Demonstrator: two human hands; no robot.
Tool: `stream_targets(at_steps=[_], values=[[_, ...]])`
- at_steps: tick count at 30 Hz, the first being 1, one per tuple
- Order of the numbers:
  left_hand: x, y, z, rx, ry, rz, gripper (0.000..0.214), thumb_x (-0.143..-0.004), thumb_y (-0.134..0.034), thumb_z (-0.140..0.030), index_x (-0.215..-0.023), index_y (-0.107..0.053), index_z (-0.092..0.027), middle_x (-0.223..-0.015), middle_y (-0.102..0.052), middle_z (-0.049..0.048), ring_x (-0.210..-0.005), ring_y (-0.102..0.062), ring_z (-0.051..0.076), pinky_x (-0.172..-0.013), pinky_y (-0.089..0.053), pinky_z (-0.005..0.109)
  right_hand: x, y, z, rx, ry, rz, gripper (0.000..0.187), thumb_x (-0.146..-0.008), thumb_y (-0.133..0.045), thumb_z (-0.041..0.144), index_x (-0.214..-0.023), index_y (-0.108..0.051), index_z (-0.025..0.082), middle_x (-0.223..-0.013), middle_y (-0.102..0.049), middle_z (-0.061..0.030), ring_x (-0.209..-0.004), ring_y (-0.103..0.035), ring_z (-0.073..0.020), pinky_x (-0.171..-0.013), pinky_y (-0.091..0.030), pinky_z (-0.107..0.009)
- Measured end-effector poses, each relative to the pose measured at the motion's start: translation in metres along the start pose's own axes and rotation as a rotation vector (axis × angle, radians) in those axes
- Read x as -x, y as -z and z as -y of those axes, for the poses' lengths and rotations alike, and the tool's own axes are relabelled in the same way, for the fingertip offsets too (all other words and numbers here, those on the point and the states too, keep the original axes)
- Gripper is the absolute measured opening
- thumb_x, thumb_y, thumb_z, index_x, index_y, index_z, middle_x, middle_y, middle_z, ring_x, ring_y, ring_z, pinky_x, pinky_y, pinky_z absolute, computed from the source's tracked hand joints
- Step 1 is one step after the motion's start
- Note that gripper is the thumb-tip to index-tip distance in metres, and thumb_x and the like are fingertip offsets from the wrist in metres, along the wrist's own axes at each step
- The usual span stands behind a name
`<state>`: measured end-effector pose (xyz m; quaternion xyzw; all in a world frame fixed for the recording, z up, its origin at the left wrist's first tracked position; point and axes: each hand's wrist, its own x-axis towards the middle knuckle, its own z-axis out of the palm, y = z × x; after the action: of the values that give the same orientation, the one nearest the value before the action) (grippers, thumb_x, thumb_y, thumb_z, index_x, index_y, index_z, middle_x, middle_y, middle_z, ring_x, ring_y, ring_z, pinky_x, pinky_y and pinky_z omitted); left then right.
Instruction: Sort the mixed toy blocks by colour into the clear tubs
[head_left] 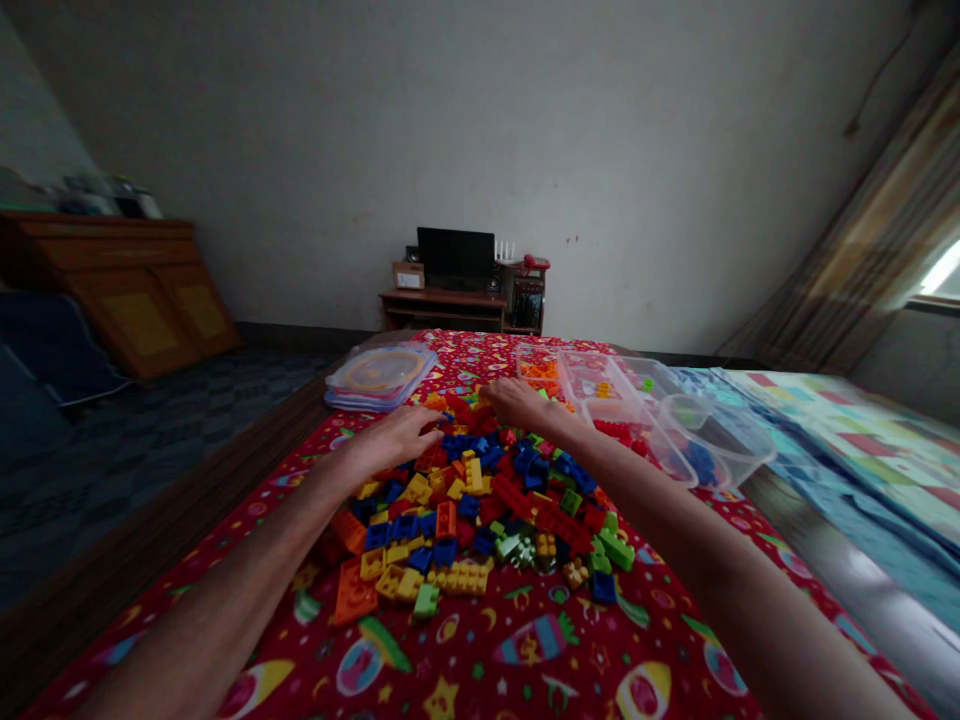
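Note:
A loose pile of toy building blocks in red, blue, yellow, orange and green spreads over the red patterned cloth. My left hand is at the pile's far left side, palm down. Its thumb and fingers are apart, and I see nothing between them. At the far edge of the pile, my right hand bends its fingers down towards the blocks. The fingertips are mostly hidden, so whatever they pinch does not show. A yellow block stands up in the middle of the pile.
Stacked plastic lids lie at the far left. Clear trays with some orange, yellow and red blocks are on the right, beside a clear tub holding blue blocks. Beyond the table stands a monitor; a bed adjoins on the right.

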<state>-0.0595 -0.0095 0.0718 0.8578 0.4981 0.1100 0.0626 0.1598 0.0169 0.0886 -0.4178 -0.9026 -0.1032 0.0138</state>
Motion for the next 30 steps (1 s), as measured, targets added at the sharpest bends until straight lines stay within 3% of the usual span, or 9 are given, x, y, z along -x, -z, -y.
stream_targets(at_steps=[6,9,15,18,22,26,30], values=[[-0.002,0.001,-0.004,0.042,-0.013,-0.042,0.038,-0.077,-0.053,-0.028,-0.109,-0.07,-0.02,-0.108,-0.072,0.008,-0.1,-0.066,0.026,-0.091,-0.049,0.034,0.029,0.017,0.011,-0.146,-0.05,0.008,0.025,-0.087,-0.049,0.014,-0.106,-0.064,0.01,-0.093,-0.068,-0.0121,-0.079,-0.06,-0.0162,-0.065,-0.039,-0.023],[-0.004,0.001,-0.006,0.056,-0.007,-0.064,0.039,-0.075,-0.053,-0.026,-0.111,-0.07,-0.023,-0.11,-0.072,0.0045,-0.102,-0.066,0.025,-0.092,-0.049,0.032,0.043,0.024,0.006,-0.275,-0.045,-0.062,0.023,-0.083,-0.055,0.014,-0.103,-0.065,0.011,-0.088,-0.068,-0.009,-0.075,-0.058,-0.0138,-0.064,-0.037,-0.022],[-0.003,-0.003,-0.001,-0.052,0.064,-0.077,0.036,-0.075,-0.053,-0.023,-0.105,-0.072,-0.021,-0.105,-0.073,0.007,-0.099,-0.067,0.027,-0.089,-0.05,0.034,0.06,0.03,-0.039,-0.287,-0.237,-0.254,0.026,-0.084,-0.054,0.017,-0.105,-0.069,0.014,-0.091,-0.071,-0.0088,-0.078,-0.06,-0.0146,-0.068,-0.039,-0.022],[-0.003,-0.006,0.004,-0.054,0.087,-0.032,0.032,-0.074,-0.052,-0.022,-0.098,-0.073,-0.023,-0.1,-0.074,0.0065,-0.095,-0.068,0.026,-0.084,-0.052,0.032,0.069,0.03,-0.069,-0.193,-0.449,-0.262,0.025,-0.086,-0.054,0.021,-0.103,-0.071,0.013,-0.091,-0.072,-0.0112,-0.077,-0.062,-0.0161,-0.066,-0.039,-0.023],[-0.004,-0.01,0.007,-0.042,0.069,-0.072,0.035,-0.073,-0.055,-0.022,-0.103,-0.072,-0.021,-0.103,-0.074,0.0085,-0.096,-0.068,0.027,-0.086,-0.051,0.034,0.08,0.022,-0.107,-0.048,-0.687,-0.23,0.028,-0.088,-0.049,0.021,-0.099,-0.072,0.01,-0.094,-0.072,-0.0169,-0.082,-0.065,-0.0194,-0.066,-0.041,-0.024],[-0.005,-0.009,0.005,-0.009,0.096,-0.101,0.036,-0.073,-0.057,-0.025,-0.106,-0.071,-0.02,-0.099,-0.074,0.0081,-0.09,-0.069,0.026,-0.082,-0.051,0.032,0.088,0.013,-0.132,-0.009,-0.758,-0.208,0.032,-0.088,-0.046,0.018,-0.106,-0.07,0.007,-0.102,-0.071,-0.0202,-0.09,-0.066,-0.0218,-0.071,-0.044,-0.025],[-0.005,-0.001,0.0,0.018,0.122,-0.124,0.038,-0.078,-0.054,-0.031,-0.11,-0.07,-0.019,-0.091,-0.075,0.0066,-0.082,-0.069,0.024,-0.077,-0.052,0.03,0.089,0.012,-0.133,-0.021,-0.752,-0.235,0.036,-0.086,-0.046,0.014,-0.115,-0.066,0.007,-0.11,-0.069,-0.0199,-0.099,-0.064,-0.0226,-0.079,-0.045,-0.026]])
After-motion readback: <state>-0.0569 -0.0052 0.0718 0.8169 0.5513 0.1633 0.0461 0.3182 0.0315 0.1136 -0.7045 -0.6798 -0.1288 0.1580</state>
